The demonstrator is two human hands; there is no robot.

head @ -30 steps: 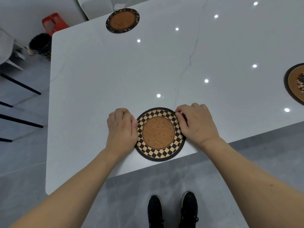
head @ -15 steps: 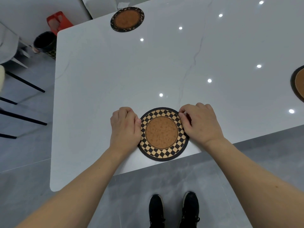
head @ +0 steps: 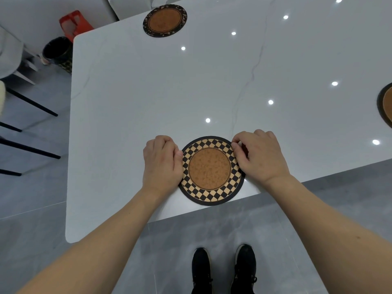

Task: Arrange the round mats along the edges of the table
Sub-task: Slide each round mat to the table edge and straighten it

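Note:
A round checkered mat (head: 210, 170) with a brown centre lies flat at the near edge of the white table (head: 137, 98). My left hand (head: 162, 164) rests against the mat's left rim with curled fingers, and my right hand (head: 259, 157) pinches its upper right rim. A second round mat (head: 165, 20) with a dark patterned border lies at the far edge. A third mat (head: 387, 105) shows partly at the right edge of the frame.
Dark chair legs (head: 31, 149) stand left of the table. A black bin (head: 57, 50) and a red stool (head: 74, 23) sit on the grey floor past the table's far left corner. My black shoes (head: 222, 270) are below the near edge.
Both hands stay on the checkered mat at the near edge; the mat has hardly moved. The view has shifted slightly left, so the right mat slid further out of frame.

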